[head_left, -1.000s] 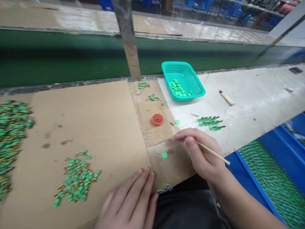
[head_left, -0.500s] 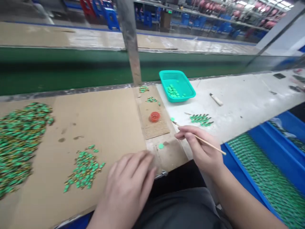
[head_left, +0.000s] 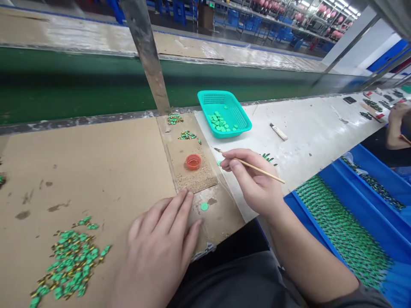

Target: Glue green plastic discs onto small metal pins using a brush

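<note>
My right hand [head_left: 253, 179] pinches a thin wooden paintbrush [head_left: 248, 164], its dark tip pointing left above the bench near a small red cup [head_left: 193, 161] of paint. A loose green disc [head_left: 219, 163] lies just under the fingertips. My left hand [head_left: 160, 248] lies flat, fingers stretched out, on the brown cardboard sheet [head_left: 96, 171], its fingertips close to another green disc [head_left: 204, 206]. A heap of small green pieces [head_left: 70, 263] sits on the cardboard left of that hand.
A teal basket [head_left: 239, 124] holding green discs stands behind the cup. Nearby lie a small white-handled tool [head_left: 278, 131] and little piles of green parts [head_left: 188, 135]. A blue crate [head_left: 346, 226] of green parts sits at right. Another person's hand [head_left: 396, 124] works far right. A green conveyor [head_left: 80, 90] runs behind.
The view has swung left and down. My right hand has lifted the brush up and left towards the cup. My left hand has spread flat further onto the cardboard.
</note>
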A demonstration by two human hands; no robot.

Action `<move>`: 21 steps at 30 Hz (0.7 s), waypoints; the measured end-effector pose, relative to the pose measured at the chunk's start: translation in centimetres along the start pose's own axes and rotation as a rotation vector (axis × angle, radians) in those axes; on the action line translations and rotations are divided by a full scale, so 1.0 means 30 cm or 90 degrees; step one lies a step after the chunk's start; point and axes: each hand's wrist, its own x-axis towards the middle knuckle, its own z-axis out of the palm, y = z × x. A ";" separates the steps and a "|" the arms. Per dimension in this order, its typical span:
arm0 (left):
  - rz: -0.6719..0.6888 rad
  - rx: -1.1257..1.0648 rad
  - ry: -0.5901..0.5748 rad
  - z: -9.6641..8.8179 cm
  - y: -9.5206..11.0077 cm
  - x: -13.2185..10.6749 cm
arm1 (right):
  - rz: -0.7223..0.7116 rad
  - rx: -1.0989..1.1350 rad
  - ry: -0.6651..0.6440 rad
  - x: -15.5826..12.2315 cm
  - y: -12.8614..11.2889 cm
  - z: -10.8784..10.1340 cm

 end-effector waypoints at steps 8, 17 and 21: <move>0.014 -0.105 0.016 0.002 -0.019 -0.036 | -0.007 0.045 -0.001 0.092 0.014 0.049; 0.058 -0.165 0.030 0.022 -0.010 -0.041 | -0.071 0.007 0.023 0.139 0.013 0.088; 0.018 -0.219 0.075 0.026 0.009 -0.027 | -0.152 -0.008 0.015 0.150 0.018 0.100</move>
